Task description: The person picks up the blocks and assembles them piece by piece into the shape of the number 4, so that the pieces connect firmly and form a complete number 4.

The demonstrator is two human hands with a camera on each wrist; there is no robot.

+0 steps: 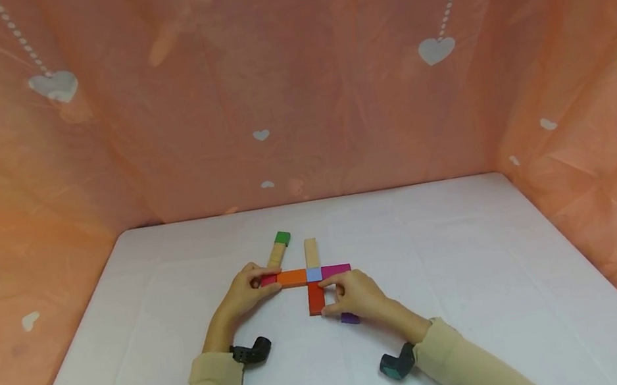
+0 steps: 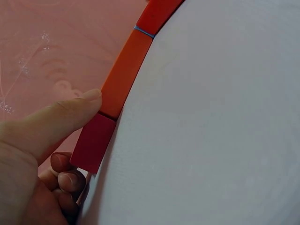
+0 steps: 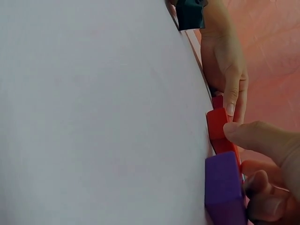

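Flat coloured blocks form a joined figure on the white table. My left hand has thumb and index finger on either side of a crimson block, fingertips at its seam with the orange block. Beyond the orange one sits a light blue block. My right hand holds a red block below it, thumb at the near end and index finger near the light blue block. A magenta block extends to the right. Partly under the right hand is a purple block.
Behind the left hand, a plain wooden block slants up to a green block. Another plain wooden block stretches back from the light blue one. Orange cloth with hearts hangs around the table.
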